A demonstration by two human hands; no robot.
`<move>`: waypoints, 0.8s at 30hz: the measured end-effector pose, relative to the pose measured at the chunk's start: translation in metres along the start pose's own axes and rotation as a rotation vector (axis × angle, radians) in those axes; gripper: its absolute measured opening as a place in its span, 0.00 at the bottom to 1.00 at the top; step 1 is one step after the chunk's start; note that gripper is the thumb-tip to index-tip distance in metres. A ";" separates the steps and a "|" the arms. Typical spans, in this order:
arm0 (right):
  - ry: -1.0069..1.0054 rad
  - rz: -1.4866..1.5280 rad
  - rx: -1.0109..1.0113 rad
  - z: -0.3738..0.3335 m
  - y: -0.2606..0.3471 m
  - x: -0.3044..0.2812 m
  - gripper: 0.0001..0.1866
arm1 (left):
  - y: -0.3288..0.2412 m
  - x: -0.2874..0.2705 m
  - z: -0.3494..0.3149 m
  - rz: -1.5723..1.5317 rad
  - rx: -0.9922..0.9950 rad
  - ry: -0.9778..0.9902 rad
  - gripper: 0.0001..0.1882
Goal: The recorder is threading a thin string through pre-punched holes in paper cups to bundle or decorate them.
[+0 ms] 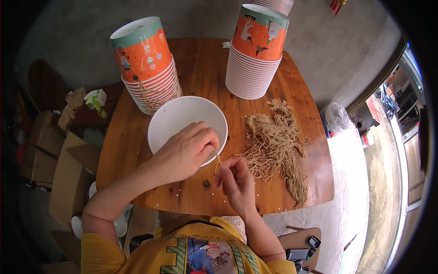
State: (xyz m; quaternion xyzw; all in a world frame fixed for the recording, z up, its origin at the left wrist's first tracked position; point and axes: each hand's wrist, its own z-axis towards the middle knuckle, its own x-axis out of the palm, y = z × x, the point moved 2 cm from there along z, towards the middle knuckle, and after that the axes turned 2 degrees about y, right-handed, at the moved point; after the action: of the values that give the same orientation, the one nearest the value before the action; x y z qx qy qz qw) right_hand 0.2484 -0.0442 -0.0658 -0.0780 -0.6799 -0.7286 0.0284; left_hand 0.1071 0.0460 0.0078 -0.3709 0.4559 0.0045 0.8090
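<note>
A white paper tub (180, 112) stands on the table in front of me, its round mouth facing up. Across its near right rim reaches my left hand (189, 148), closed, thumb and fingers pinched on a thin tan yarn strand (218, 160). Just right of the rim, my right hand (235, 182) has its fingers curled and pinched at the strand's lower part. Both hands are close together, a small gap between them. To the right lies a loose, tangled heap of tan yarn (276, 141). My left hand covers part of the tub's rim and interior.
Two tall stacks of paper tubs, the left stack (143, 55) with yarn on its side and the right stack (253, 68), stand farther back on the wooden table (196, 59). White specks dot its near edge. A cardboard box (70, 187) is at left, a stool (299, 242) at lower right.
</note>
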 end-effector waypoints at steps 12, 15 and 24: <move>0.091 0.132 0.035 -0.002 -0.005 0.010 0.04 | 0.006 -0.008 0.000 0.109 0.000 -0.137 0.03; 0.019 0.201 0.060 -0.003 -0.002 0.013 0.03 | 0.007 -0.007 -0.005 0.105 0.008 -0.153 0.02; -0.109 -0.143 -0.073 0.007 -0.001 0.008 0.16 | 0.007 -0.006 -0.007 -0.059 -0.066 -0.130 0.01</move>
State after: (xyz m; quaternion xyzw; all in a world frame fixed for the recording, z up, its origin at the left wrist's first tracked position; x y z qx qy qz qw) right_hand 0.2408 -0.0369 -0.0652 -0.0697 -0.6574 -0.7476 -0.0636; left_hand 0.0961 0.0490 0.0056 -0.4098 0.3911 0.0197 0.8238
